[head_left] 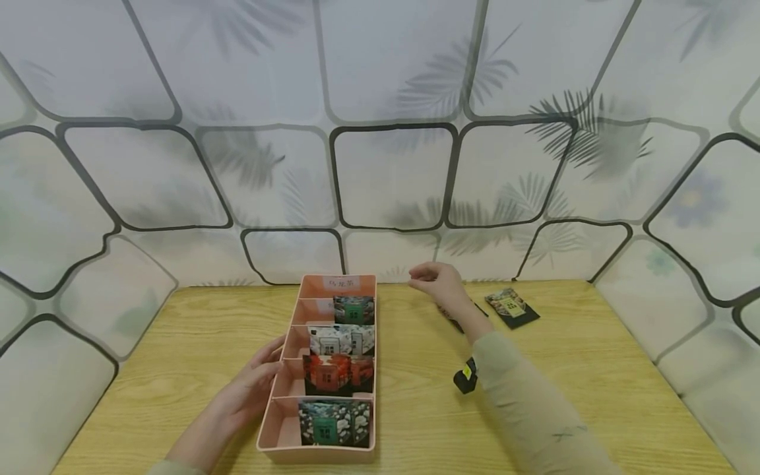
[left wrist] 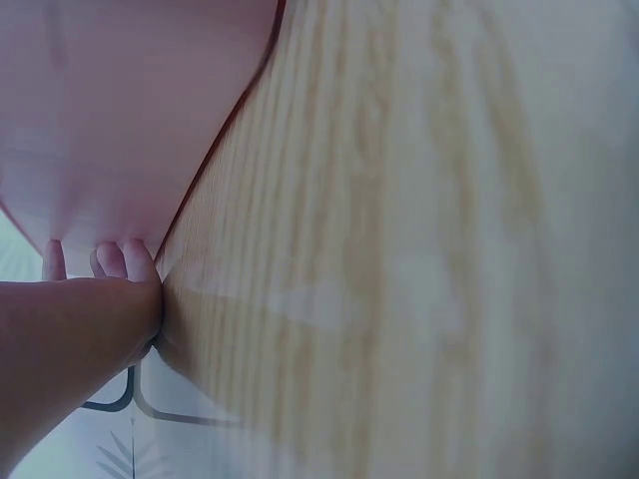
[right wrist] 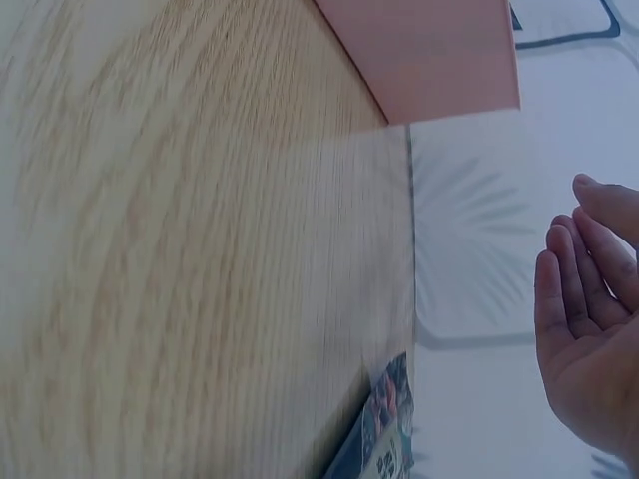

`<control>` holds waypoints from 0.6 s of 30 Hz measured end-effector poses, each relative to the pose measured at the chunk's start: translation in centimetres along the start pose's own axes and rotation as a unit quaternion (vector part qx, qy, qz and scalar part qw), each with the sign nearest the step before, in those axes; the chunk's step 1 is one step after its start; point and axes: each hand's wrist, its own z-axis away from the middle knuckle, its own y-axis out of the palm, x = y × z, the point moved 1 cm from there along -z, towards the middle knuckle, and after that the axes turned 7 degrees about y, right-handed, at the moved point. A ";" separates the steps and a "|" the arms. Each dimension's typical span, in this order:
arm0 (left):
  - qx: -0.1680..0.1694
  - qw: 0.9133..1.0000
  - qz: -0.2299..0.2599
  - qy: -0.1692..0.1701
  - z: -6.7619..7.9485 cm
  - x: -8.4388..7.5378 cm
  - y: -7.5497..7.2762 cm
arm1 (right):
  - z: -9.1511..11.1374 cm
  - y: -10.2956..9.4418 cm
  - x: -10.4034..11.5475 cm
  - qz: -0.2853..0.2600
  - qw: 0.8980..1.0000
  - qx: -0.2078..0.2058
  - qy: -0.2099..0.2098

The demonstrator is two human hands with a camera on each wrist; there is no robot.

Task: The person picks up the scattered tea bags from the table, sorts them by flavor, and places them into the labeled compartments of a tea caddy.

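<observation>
A long pink divided box [head_left: 270, 425] stands on the table, with small printed packets upright in its compartments. The front one holds dark floral packets [head_left: 325, 422] with a green label; behind are red packets [head_left: 328, 375], white ones [head_left: 330, 340] and a dark green one [head_left: 354, 309]. In the rearmost compartment, only a paper label [head_left: 344, 283] with writing shows. My left hand [head_left: 249, 389] rests against the box's left side, its fingers [left wrist: 140, 261] laid along the outer wall. Right of the box's far end, my right hand [head_left: 442, 290] is raised above the table, fingers slightly bent, holding nothing.
A dark packet with a yellow label [head_left: 512, 307] lies at the table's back right. Another packet [head_left: 449, 318] is partly hidden under my right wrist. A small black object [head_left: 466, 377] with a yellow-green mark sits beside my right sleeve. A patterned curtain [head_left: 392, 178] hangs behind the table.
</observation>
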 end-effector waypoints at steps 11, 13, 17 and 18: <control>-0.006 1.000 0.000 -0.005 -0.1 -0.2 0.0 | 0.4 -3.9 -2.0 0.026 0.999 -0.014 0.032; -0.005 1.000 0.000 -0.005 -0.1 -0.1 0.0 | 0.4 -4.5 -2.7 0.027 0.999 -0.020 0.039; -0.007 1.000 0.003 -0.007 -0.1 -0.2 0.0 | 0.3 -5.5 -3.9 0.026 0.998 -0.032 0.051; -0.010 1.000 0.005 -0.009 -0.1 -0.2 0.0 | 0.3 -5.8 -4.2 0.030 0.997 -0.035 0.054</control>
